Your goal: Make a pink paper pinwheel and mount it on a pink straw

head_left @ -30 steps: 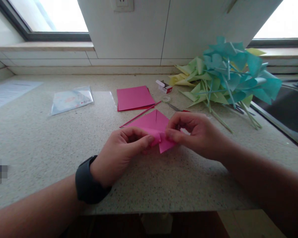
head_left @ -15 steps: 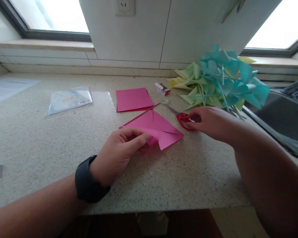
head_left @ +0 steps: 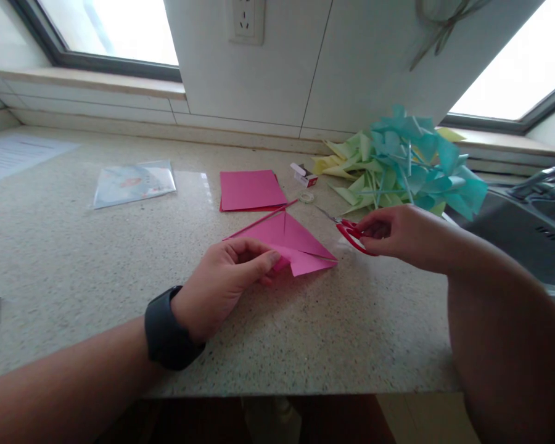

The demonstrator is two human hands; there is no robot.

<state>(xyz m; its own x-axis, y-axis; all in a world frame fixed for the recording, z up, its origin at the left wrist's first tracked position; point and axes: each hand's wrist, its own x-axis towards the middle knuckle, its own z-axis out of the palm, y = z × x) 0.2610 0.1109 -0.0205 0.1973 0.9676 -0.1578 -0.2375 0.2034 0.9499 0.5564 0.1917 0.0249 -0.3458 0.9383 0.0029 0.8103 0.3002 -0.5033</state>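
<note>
My left hand (head_left: 234, 271) pinches the near left part of a pink paper sheet (head_left: 300, 237), which has slits cut into it from its corners. To the right, my right hand (head_left: 393, 231) is closed on the red handle of a pair of scissors (head_left: 351, 237), blades pointing left and away toward the back. Beyond the sheet's far left edge lies a thin dark pink stick (head_left: 292, 203). A stack of square pink paper (head_left: 250, 190) rests behind it, with a roll of clear tape (head_left: 306, 197) to its right.
A small open red and white box (head_left: 304, 175) stands near the tape. Green, yellow and blue paper pinwheels (head_left: 411, 160) are heaped at the back right, beside a metal sink (head_left: 518, 240). On the left are a clear packet (head_left: 134, 184) and a printed sheet (head_left: 23, 154).
My right hand has drawn the scissors slightly right and toward me, seemingly lifting them off the counter. My left hand keeps its pinch on the paper. The view has tilted slightly.
</note>
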